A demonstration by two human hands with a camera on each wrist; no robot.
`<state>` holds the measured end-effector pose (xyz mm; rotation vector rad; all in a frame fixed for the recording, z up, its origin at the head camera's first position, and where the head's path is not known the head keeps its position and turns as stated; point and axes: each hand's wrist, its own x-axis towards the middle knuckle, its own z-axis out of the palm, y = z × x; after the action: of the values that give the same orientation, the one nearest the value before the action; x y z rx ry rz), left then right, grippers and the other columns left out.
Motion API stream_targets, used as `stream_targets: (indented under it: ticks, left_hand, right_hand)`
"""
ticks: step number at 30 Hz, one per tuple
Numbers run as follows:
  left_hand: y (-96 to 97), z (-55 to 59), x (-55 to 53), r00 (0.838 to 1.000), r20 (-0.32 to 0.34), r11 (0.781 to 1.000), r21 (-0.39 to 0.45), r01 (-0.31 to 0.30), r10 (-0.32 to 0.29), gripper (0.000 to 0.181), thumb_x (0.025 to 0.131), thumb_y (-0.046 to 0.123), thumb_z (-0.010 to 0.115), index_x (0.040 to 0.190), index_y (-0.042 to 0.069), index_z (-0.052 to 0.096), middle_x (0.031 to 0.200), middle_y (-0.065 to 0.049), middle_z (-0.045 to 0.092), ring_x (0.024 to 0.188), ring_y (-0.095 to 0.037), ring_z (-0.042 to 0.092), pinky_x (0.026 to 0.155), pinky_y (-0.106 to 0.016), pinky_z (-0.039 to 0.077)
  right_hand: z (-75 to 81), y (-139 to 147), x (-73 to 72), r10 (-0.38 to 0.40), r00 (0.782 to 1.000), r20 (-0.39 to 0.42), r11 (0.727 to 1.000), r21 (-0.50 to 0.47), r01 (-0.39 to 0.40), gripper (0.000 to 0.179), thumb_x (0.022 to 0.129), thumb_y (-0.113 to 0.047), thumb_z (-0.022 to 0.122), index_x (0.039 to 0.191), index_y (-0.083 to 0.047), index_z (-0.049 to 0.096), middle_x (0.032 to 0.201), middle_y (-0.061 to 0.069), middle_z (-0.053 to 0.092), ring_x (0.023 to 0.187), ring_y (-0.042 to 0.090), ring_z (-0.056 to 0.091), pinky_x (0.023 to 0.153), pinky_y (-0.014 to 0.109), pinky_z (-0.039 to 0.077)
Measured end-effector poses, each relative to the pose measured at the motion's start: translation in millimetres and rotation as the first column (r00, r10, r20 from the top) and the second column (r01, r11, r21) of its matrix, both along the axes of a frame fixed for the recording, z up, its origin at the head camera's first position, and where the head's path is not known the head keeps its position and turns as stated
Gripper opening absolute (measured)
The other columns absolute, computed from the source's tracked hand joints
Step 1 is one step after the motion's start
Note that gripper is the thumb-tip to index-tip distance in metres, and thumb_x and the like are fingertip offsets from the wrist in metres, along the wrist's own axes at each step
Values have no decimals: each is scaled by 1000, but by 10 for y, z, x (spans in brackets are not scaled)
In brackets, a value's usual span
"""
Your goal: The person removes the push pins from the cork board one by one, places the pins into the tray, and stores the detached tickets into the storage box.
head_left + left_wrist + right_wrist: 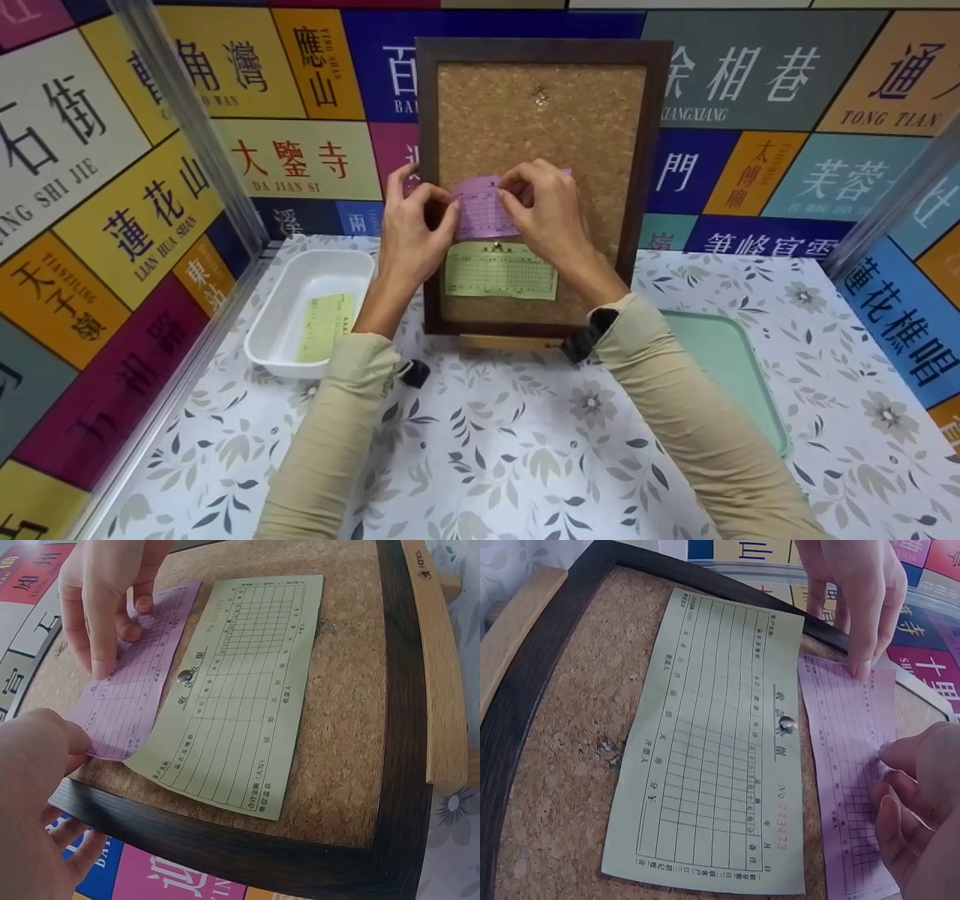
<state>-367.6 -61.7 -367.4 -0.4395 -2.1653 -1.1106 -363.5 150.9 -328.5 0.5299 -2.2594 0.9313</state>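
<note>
A pink receipt slip (480, 214) lies against a dark-framed corkboard (495, 135). My left hand (412, 232) pinches the slip's left end between thumb and finger. At the slip's upper middle, my right hand (553, 214) has thumb and fingers drawn together around a small pin, mostly hidden by the fingertips. Just below hangs a pale green receipt slip (501, 274), fixed by a silver pin (787, 724) at its top middle. In the left wrist view, the lower edge of the pink slip (127, 720) runs beside the green one, their corners meeting.
The corkboard leans upright on a wooden stand (510, 343). To the left stands a white tray (259, 337) with yellow-green slips (326, 326) in it. A mint green tray (739, 360) lies at right, partly behind my right sleeve. A silvery spot (540, 96) marks the upper cork.
</note>
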Motion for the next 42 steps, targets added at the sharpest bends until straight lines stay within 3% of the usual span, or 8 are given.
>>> stream_targets:
  ticks: [5, 11, 18, 21, 34, 42]
  left_hand:
    - [-4, -1, 5, 1000, -9, 1000, 8, 3, -3, 16, 98, 23, 77, 101, 8, 79, 159, -19, 49, 147, -33, 52, 122, -45, 45]
    - [-8, -5, 32, 1000, -24, 999, 29, -14, 14, 15, 97, 21, 77, 99, 7, 78, 157, -20, 52, 145, -32, 54, 122, -45, 45]
    - [8, 30, 91, 995, -79, 998, 26, -51, 53, 13, 98, 20, 76, 97, 7, 77, 155, -17, 54, 142, -33, 52, 122, -44, 43]
    - [-3, 27, 113, 995, -82, 998, 22, -62, 64, 13, 98, 21, 76, 98, 8, 78, 154, -14, 55, 140, -32, 54, 122, -42, 43]
    - [-100, 24, 238, 999, -34, 998, 64, -27, 29, 10, 99, 22, 75, 100, 12, 77, 152, -11, 57, 143, -23, 53, 125, -35, 42]
    - [-183, -3, 308, 997, -72, 996, 87, 17, -11, 12, 100, 23, 76, 103, 12, 77, 133, -6, 71, 133, -20, 61, 119, -38, 46]
  right_hand:
    - [17, 10, 50, 9, 1000, 26, 1000, 1, -9, 9, 97, -15, 80, 101, -7, 82, 95, 9, 73, 79, 20, 68, 72, 28, 53]
    - [39, 62, 138, 48, 997, 59, 997, -68, -44, 9, 94, -11, 81, 98, -3, 82, 100, 11, 78, 82, 21, 77, 77, 35, 63]
    - [29, 152, 255, 71, 994, 79, 991, -117, -62, 6, 92, -8, 80, 94, -3, 82, 94, 9, 78, 78, 15, 74, 70, 15, 57]
    - [13, 207, 297, 83, 992, 91, 988, -134, -71, 5, 91, -8, 80, 93, -4, 82, 92, 7, 78, 76, 13, 73, 68, 13, 56]
    - [-34, 511, 498, 50, 996, 72, 983, -182, -37, 6, 94, -15, 83, 96, -9, 83, 88, 3, 80, 72, 11, 73, 67, 17, 59]
    - [-87, 742, 651, 15, 997, 81, 967, -256, 6, 10, 95, -18, 84, 99, -9, 83, 90, 8, 81, 71, 7, 71, 67, 15, 57]
